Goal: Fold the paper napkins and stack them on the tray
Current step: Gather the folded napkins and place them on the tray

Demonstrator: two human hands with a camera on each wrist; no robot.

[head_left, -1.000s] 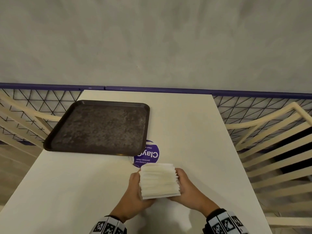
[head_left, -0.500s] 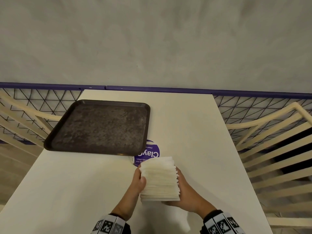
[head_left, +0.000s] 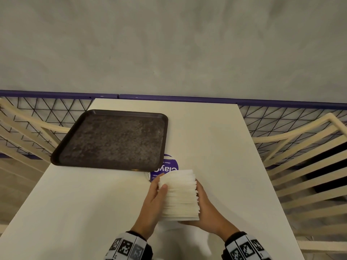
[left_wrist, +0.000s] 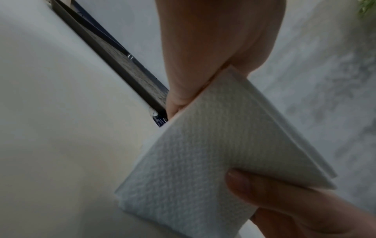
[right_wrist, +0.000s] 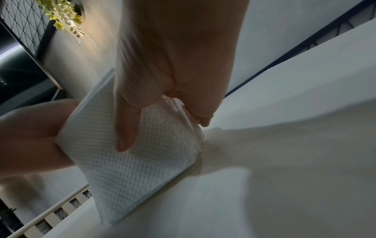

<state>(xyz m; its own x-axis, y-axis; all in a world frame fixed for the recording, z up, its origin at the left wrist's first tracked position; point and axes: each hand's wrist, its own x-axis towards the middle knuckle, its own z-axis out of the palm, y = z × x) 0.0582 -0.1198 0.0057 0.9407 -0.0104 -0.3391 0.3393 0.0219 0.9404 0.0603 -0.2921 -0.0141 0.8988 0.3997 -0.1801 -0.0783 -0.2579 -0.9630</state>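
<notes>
A thick stack of white paper napkins (head_left: 180,197) stands on edge over the near middle of the white table (head_left: 93,212), held between both hands. My left hand (head_left: 156,192) grips its left side, thumb lying across the top edges. My right hand (head_left: 203,199) cups the right side; in the right wrist view its thumb (right_wrist: 126,136) presses the embossed near face of the napkins (right_wrist: 130,169). The left wrist view shows that napkin face (left_wrist: 193,169) close up under my left hand (left_wrist: 203,56). A dark brown tray (head_left: 112,137) lies bare at the far left.
A round purple sticker (head_left: 170,167) sits on the table between tray and napkins. Cream slatted chairs (head_left: 304,166) stand at both sides. A purple-railed wire fence (head_left: 281,117) and a grey wall run behind the table's far edge.
My left hand slid up the stack's side and its thumb now lies over the top edges. The stack shifted slightly away from me; the right hand keeps its hold.
</notes>
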